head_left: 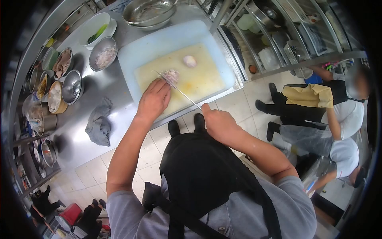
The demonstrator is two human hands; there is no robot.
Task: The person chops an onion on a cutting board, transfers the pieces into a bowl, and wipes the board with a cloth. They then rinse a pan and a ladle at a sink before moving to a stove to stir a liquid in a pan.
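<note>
My right hand (pixel 220 124) is wrapped round the handle of a knife (pixel 181 92), whose blade is seen nearly edge-on and slants up to the left across the board. Against the blade's left part, my left hand (pixel 154 98) rests with its fingers curled together and tips down; whatever lies under them is hidden. Finely chopped pink-white shallot (pixel 171 75) is heaped just beyond the blade. Farther back sits a peeled whole shallot (pixel 190 61). Both lie on a yellowish cutting board (pixel 207 81), which is on top of a larger pale-blue board (pixel 131 53).
A steel bowl of chopped pieces (pixel 104 55) stands left of the boards, near a white bowl with greens (pixel 94 30). A grey cloth (pixel 99 121) lies on the steel table (pixel 75 139). Co-workers (pixel 346 107) stand at right, below a shelf rack (pixel 278 36).
</note>
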